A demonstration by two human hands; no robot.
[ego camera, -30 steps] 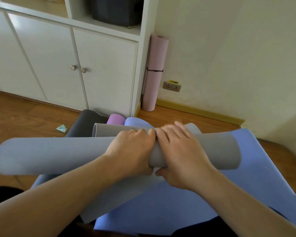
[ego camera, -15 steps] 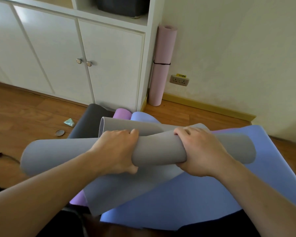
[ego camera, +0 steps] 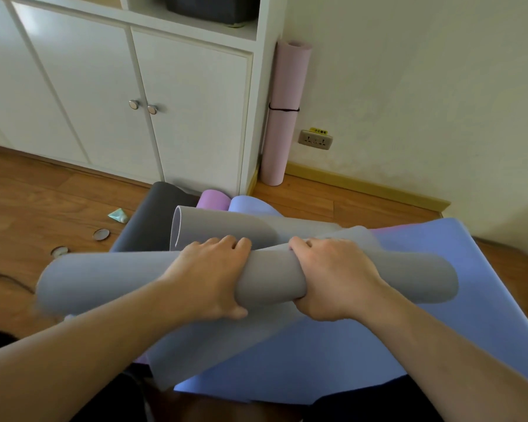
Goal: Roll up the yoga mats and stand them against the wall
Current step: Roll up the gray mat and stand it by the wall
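My left hand (ego camera: pixel 209 277) and right hand (ego camera: pixel 333 277) each close their grip around the half-rolled grey mat (ego camera: pixel 104 278), held above the blue mat (ego camera: pixel 439 315) on the floor; rolling evenly with edges aligned should keep it tight.

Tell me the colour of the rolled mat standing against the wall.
Pale pink mat, seen in the head view.
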